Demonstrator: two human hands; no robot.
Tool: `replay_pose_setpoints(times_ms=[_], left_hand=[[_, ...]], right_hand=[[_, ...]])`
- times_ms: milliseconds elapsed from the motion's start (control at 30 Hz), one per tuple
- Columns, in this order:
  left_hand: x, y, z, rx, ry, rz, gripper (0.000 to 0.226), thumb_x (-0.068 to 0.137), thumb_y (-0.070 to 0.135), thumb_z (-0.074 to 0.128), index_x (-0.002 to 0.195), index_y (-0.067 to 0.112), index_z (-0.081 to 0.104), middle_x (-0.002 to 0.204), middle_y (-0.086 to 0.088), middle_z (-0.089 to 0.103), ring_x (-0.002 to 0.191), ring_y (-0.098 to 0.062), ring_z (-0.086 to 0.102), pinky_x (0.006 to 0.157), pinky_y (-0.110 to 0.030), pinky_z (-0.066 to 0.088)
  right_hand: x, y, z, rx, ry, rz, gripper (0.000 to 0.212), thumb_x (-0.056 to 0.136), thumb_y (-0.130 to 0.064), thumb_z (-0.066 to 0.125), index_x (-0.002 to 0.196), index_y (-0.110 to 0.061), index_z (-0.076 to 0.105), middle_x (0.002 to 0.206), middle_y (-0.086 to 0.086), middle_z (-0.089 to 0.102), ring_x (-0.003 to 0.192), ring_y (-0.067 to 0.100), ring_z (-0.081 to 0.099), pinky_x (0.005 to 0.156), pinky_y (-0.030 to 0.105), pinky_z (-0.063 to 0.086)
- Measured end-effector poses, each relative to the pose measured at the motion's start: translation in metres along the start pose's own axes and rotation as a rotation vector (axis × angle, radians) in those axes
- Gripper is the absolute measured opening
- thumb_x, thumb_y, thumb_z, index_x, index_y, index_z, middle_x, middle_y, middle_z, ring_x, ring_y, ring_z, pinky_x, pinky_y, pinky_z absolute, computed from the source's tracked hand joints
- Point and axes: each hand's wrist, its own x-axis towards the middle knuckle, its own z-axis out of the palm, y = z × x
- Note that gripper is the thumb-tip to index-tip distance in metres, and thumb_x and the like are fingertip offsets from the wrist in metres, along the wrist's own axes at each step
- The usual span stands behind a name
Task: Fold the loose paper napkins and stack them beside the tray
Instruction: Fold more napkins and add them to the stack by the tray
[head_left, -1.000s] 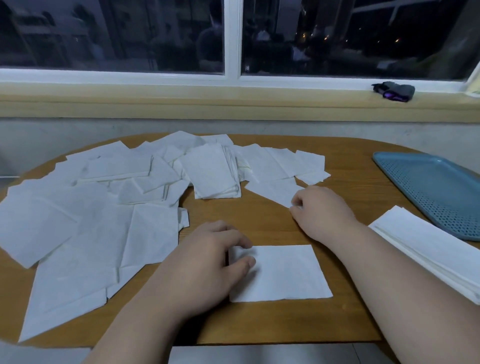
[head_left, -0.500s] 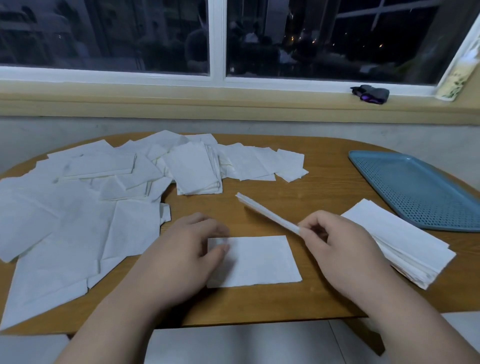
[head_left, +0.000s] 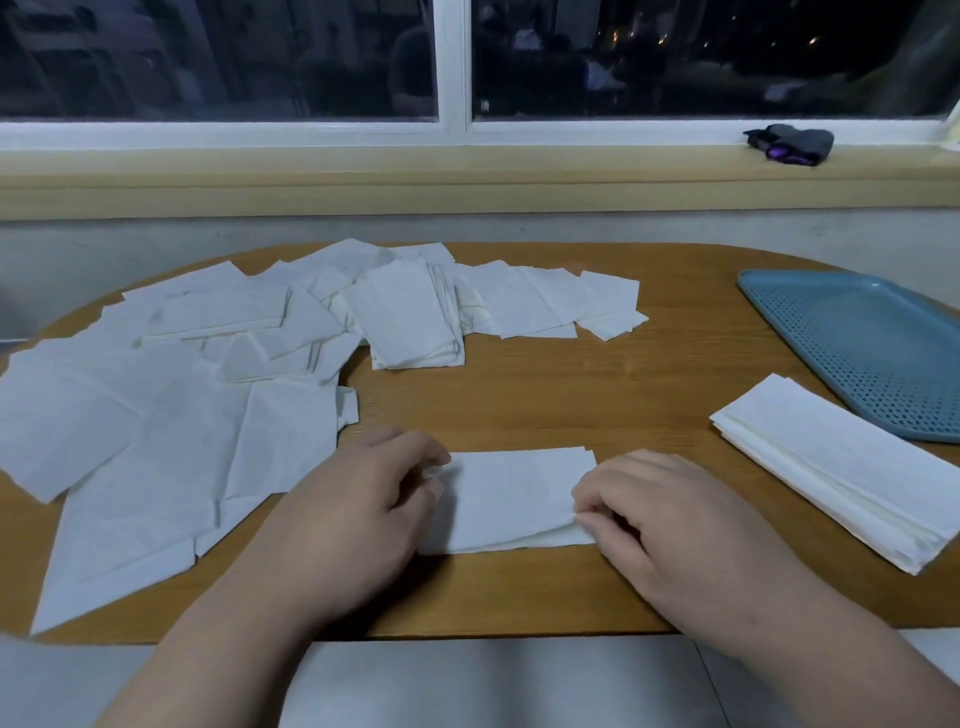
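Two white folded napkins (head_left: 511, 496) lie one on top of the other on the wooden table (head_left: 597, 395), right in front of me. My left hand (head_left: 358, 512) holds their left edge with curled fingers. My right hand (head_left: 670, 519) pinches the right edge. A neat stack of folded napkins (head_left: 841, 467) sits to the right, just beside the blue perforated tray (head_left: 872, 343). Several loose napkins (head_left: 171, 405) are spread over the left half of the table, and a smaller folded pile (head_left: 410, 317) lies at the middle back.
A window sill (head_left: 467, 171) runs behind the table with a dark bundle (head_left: 792, 143) on it at the right. The table's front edge is close to my forearms. The tray extends past the right edge of the view.
My right hand picked a napkin from the back pile, carried it toward me and laid it on the napkin under my left hand. Both hands now hold its edges.
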Motion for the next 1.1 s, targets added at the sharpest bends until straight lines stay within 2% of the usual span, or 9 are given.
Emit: replay_pose_setpoints(times_ms=[100, 233, 367, 433, 500, 600, 700, 900, 1100], left_hand=[[0.002, 0.001, 0.000, 0.042, -0.017, 0.011, 0.021, 0.093, 0.048, 0.053, 0.113, 0.044, 0.060, 0.110, 0.030, 0.051, 0.104, 0.002, 0.052, 0.089, -0.025, 0.048], [0.003, 0.004, 0.003, 0.111, -0.038, 0.032, 0.025, 0.092, 0.049, 0.060, 0.116, 0.043, 0.060, 0.114, 0.028, 0.048, 0.107, 0.000, 0.047, 0.091, -0.022, 0.044], [0.002, 0.006, 0.005, 0.170, -0.062, 0.054, 0.030, 0.092, 0.051, 0.061, 0.121, 0.043, 0.060, 0.122, 0.028, 0.047, 0.115, 0.001, 0.042, 0.099, -0.025, 0.042], [0.000, 0.007, 0.005, 0.177, -0.065, 0.061, 0.031, 0.092, 0.051, 0.060, 0.122, 0.043, 0.060, 0.123, 0.028, 0.047, 0.118, 0.002, 0.040, 0.101, -0.025, 0.041], [-0.002, 0.007, 0.005, 0.171, -0.072, 0.069, 0.031, 0.091, 0.051, 0.061, 0.121, 0.043, 0.061, 0.123, 0.029, 0.047, 0.119, 0.002, 0.040, 0.102, -0.026, 0.041], [-0.005, 0.009, 0.004, 0.149, -0.091, 0.075, 0.030, 0.090, 0.052, 0.062, 0.119, 0.044, 0.061, 0.121, 0.030, 0.047, 0.118, 0.005, 0.040, 0.102, -0.025, 0.040], [-0.005, 0.010, 0.005, 0.120, -0.093, 0.076, 0.029, 0.089, 0.053, 0.063, 0.117, 0.045, 0.060, 0.117, 0.030, 0.047, 0.115, 0.006, 0.039, 0.100, -0.022, 0.040], [0.001, 0.009, 0.001, 0.063, -0.053, 0.047, 0.027, 0.092, 0.055, 0.057, 0.117, 0.045, 0.059, 0.118, 0.030, 0.048, 0.116, 0.004, 0.041, 0.098, -0.020, 0.040], [0.017, 0.008, 0.004, -0.017, -0.003, 0.029, 0.022, 0.092, 0.049, 0.058, 0.113, 0.042, 0.064, 0.112, 0.023, 0.053, 0.109, 0.002, 0.045, 0.095, -0.025, 0.044]], right_hand=[[0.000, 0.000, 0.001, 0.003, -0.050, -0.001, 0.018, 0.091, -0.042, 0.044, 0.079, -0.038, 0.056, 0.087, -0.027, 0.059, 0.089, 0.001, 0.053, 0.080, 0.021, 0.045], [0.001, 0.004, 0.002, 0.067, -0.074, 0.028, 0.036, 0.089, -0.055, 0.035, 0.086, -0.036, 0.066, 0.095, -0.030, 0.061, 0.104, -0.003, 0.051, 0.091, 0.016, 0.039], [0.003, 0.004, 0.003, 0.089, 0.012, 0.070, 0.017, 0.094, -0.042, 0.051, 0.089, -0.037, 0.067, 0.093, -0.028, 0.061, 0.103, -0.003, 0.051, 0.086, 0.014, 0.039], [0.005, 0.006, 0.004, 0.090, 0.039, 0.112, 0.012, 0.095, -0.036, 0.058, 0.100, -0.037, 0.068, 0.103, -0.029, 0.059, 0.110, -0.006, 0.045, 0.088, 0.009, 0.034], [0.005, 0.008, 0.006, 0.058, 0.015, 0.126, 0.024, 0.096, -0.038, 0.056, 0.118, -0.037, 0.066, 0.119, -0.029, 0.054, 0.118, -0.008, 0.037, 0.093, 0.005, 0.027], [0.005, 0.008, 0.006, 0.033, -0.062, 0.139, 0.040, 0.099, -0.043, 0.051, 0.138, -0.040, 0.053, 0.138, -0.029, 0.042, 0.130, -0.009, 0.025, 0.104, 0.010, 0.021], [0.005, 0.007, 0.006, 0.033, -0.074, 0.137, 0.038, 0.099, -0.043, 0.050, 0.136, -0.039, 0.054, 0.132, -0.031, 0.044, 0.127, -0.009, 0.027, 0.108, 0.015, 0.023], [0.019, 0.008, -0.003, 0.060, -0.046, 0.172, 0.031, 0.098, -0.044, 0.051, 0.128, -0.040, 0.058, 0.123, -0.034, 0.046, 0.118, -0.012, 0.034, 0.097, 0.012, 0.029], [0.100, 0.012, -0.005, 0.005, -0.023, 0.253, 0.033, 0.096, -0.043, 0.057, 0.126, -0.033, 0.062, 0.126, -0.016, 0.056, 0.121, 0.007, 0.047, 0.094, 0.026, 0.041]])
